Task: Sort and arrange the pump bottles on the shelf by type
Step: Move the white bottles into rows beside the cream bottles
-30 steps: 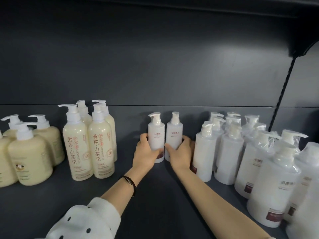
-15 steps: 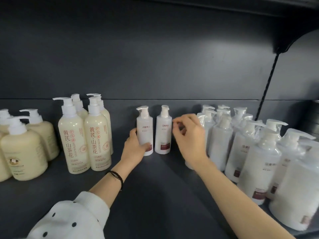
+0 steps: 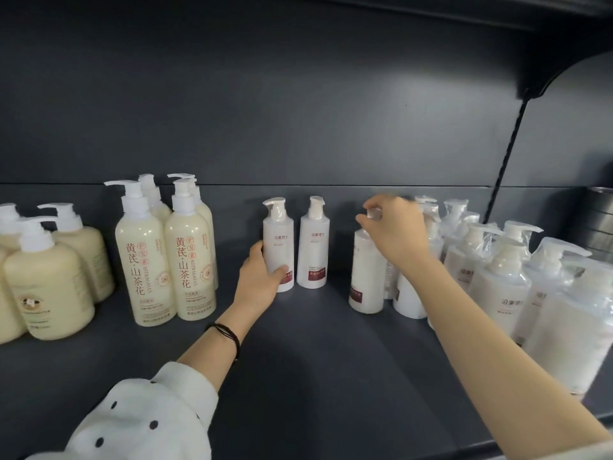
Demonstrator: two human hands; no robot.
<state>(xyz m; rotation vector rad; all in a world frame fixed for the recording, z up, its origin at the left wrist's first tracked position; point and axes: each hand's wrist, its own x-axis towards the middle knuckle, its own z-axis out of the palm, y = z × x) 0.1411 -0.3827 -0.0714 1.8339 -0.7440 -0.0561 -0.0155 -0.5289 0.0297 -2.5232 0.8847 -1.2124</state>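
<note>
1. The dark grey shelf (image 3: 315, 360) carried every bottle, and both forearms reached in over its front edge.
2. A crowded group of wrapped white bottles (image 3: 504, 287) stood to the right of the right hand's fingers (image 3: 374, 202).
3. The squat cream bottles (image 3: 49, 287) stood well apart to the left of the left hand's fingers (image 3: 257, 250).
4. The tall cream bottles (image 3: 146, 260), lettered in red, stood between the squat ones and those left fingers.
5. A larger white bottle (image 3: 365, 277) stood upright at the wrapped group's left edge. The right hand (image 3: 396, 235) hung over it, fingers pinched narrowly on its blurred pump head.
6. 2 small white bottles stood side by side between the hands. The left hand (image 3: 260, 280) gripped the lower body of the left small bottle (image 3: 278, 240), thumb across its front. The right small bottle (image 3: 313, 250) stood just right of that thumb, untouched.
7. A dotted white sleeve (image 3: 142, 419) covered the left forearm.
8. A black band (image 3: 229, 332) circled the left wrist.
</note>
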